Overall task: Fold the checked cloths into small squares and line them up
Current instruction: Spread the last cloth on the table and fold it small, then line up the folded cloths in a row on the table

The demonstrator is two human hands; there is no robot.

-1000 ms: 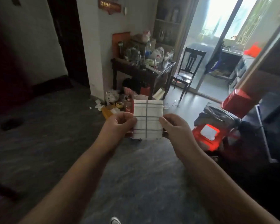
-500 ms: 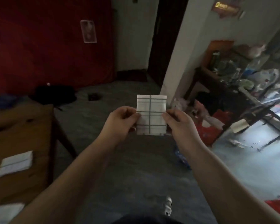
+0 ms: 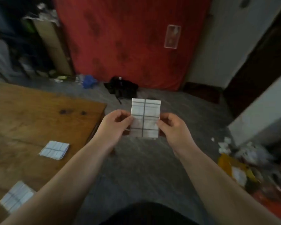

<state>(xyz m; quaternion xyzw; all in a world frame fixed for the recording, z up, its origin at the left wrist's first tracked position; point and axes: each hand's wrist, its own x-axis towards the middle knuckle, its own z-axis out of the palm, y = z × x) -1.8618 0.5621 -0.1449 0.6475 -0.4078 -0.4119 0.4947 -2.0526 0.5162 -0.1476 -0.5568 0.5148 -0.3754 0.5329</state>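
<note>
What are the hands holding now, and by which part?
A folded checked cloth, upright: left hand pinches its left edge, right hand its right edge.

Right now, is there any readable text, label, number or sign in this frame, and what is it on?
None can be read.
Pale rectangular sheet on the red backdrop: too blurred to tell whether it carries print.
Yellow packaging on the floor at right: blurred.
Held checked cloth: grid lines only, no text.
</note>
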